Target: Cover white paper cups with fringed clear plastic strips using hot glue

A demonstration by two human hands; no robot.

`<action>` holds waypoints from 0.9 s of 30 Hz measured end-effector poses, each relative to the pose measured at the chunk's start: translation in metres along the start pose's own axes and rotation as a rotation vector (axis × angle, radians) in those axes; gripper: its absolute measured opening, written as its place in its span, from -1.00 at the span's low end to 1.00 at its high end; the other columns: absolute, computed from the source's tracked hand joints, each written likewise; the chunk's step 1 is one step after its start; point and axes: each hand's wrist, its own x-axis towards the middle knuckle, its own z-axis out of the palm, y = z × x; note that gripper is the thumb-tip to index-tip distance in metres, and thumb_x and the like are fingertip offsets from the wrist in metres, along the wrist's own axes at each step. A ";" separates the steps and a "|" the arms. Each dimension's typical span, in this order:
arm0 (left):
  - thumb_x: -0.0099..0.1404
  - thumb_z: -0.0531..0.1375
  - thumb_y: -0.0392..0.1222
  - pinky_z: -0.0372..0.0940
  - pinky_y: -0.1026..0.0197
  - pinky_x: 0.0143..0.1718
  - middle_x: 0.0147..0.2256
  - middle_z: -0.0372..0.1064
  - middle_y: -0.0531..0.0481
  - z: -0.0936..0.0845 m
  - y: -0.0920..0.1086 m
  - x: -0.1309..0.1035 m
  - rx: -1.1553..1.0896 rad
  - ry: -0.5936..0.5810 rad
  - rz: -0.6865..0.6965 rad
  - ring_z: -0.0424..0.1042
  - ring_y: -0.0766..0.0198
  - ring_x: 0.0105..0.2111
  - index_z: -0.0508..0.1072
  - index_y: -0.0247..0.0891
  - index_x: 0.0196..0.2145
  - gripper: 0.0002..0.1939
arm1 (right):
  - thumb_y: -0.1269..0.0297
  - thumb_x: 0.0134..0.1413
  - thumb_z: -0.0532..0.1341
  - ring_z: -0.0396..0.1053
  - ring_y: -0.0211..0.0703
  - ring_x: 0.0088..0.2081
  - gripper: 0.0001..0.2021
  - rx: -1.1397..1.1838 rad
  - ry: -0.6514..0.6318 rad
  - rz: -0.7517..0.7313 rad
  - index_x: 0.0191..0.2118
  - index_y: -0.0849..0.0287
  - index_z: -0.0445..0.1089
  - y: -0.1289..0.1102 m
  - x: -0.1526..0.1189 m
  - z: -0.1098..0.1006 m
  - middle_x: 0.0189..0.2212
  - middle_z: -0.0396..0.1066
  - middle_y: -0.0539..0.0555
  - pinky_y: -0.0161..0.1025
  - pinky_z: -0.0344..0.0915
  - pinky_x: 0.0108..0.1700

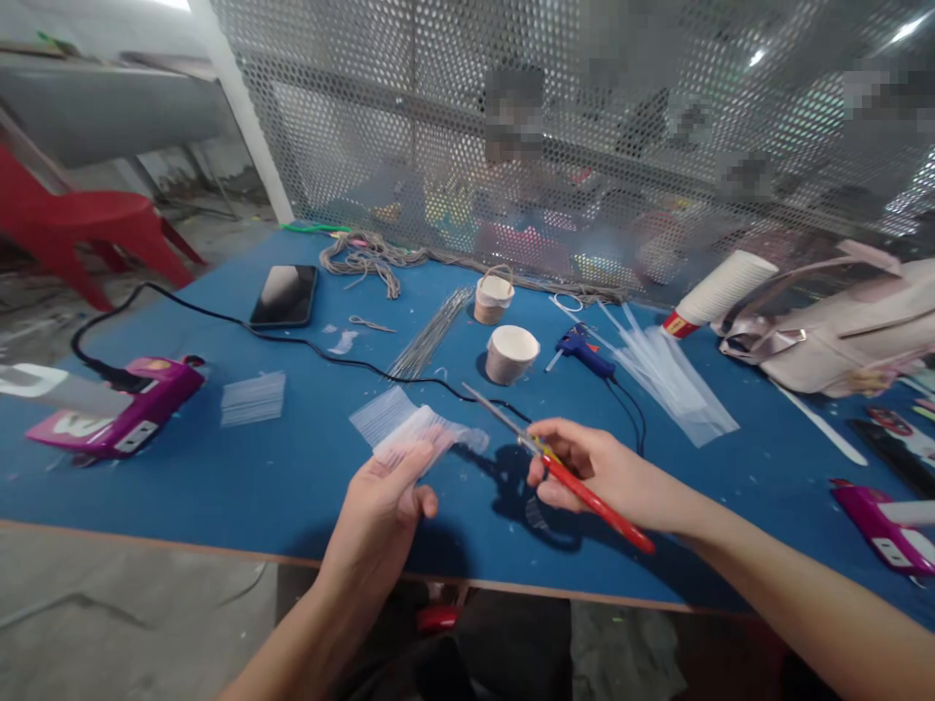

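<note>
My left hand (387,501) pinches a piece of sheer white pleated fabric (420,424) between thumb and fingers, just above the blue table. In my right hand (584,467) is a pair of scissors (595,497) with red handles, the blades pointing up and left, a little apart from the fabric. A similar flat white piece (252,398) lies to the left. Beyond my hands stand a white paper cup (512,355) and a small cup with a handle (494,297). A bundle of thin wires (434,331) lies beside them.
Right of the cups are a blue glue gun (584,349), sheer strips (676,380), stacked paper cups (723,292) and a pink bag (847,321). A black cable (328,355) runs from the purple power strip (138,409) across the table (219,487). A phone (284,295) and cord (365,255) lie farther back.
</note>
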 end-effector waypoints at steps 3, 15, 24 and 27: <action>0.11 0.23 -0.48 0.38 0.48 -0.56 -0.16 0.52 -0.18 0.001 0.002 0.003 -0.051 0.034 0.021 0.51 0.16 -0.20 0.52 -0.39 -0.23 -0.77 | 0.07 -0.06 0.29 0.23 -0.38 -0.55 -0.57 0.100 -0.217 0.074 -0.12 0.21 0.23 -0.001 -0.008 0.001 -0.41 0.35 0.02 -0.40 0.19 -0.55; 0.11 0.18 -0.51 0.50 0.19 -0.40 -0.47 0.51 -0.13 0.003 -0.008 0.012 -0.224 0.106 0.037 0.57 0.05 -0.40 0.45 -0.44 -0.47 -0.91 | 0.00 0.08 0.19 0.11 -0.43 -0.59 -0.60 0.029 -0.265 0.060 -0.10 0.20 0.22 0.012 -0.011 -0.005 -0.46 0.29 -0.03 -0.43 0.08 -0.58; -0.10 0.37 -0.37 0.49 0.18 -0.47 -0.57 0.46 -0.03 0.009 -0.015 0.012 -0.246 0.070 0.089 0.55 0.08 -0.50 0.44 -0.41 -0.54 -0.83 | 0.19 -0.03 0.28 0.10 -0.36 -0.49 -0.66 -0.262 -0.219 0.091 -0.15 0.17 0.24 0.006 -0.017 -0.002 -0.48 0.20 -0.10 -0.37 0.12 -0.43; -0.14 0.39 -0.35 0.50 0.16 -0.42 -0.59 0.45 -0.01 0.010 -0.017 0.012 -0.250 0.063 0.093 0.54 0.11 -0.50 0.44 -0.41 -0.57 -0.82 | 0.20 -0.05 0.28 0.11 -0.35 -0.50 -0.68 -0.312 -0.199 0.092 -0.19 0.16 0.22 0.007 -0.015 0.000 -0.51 0.20 -0.12 -0.38 0.11 -0.45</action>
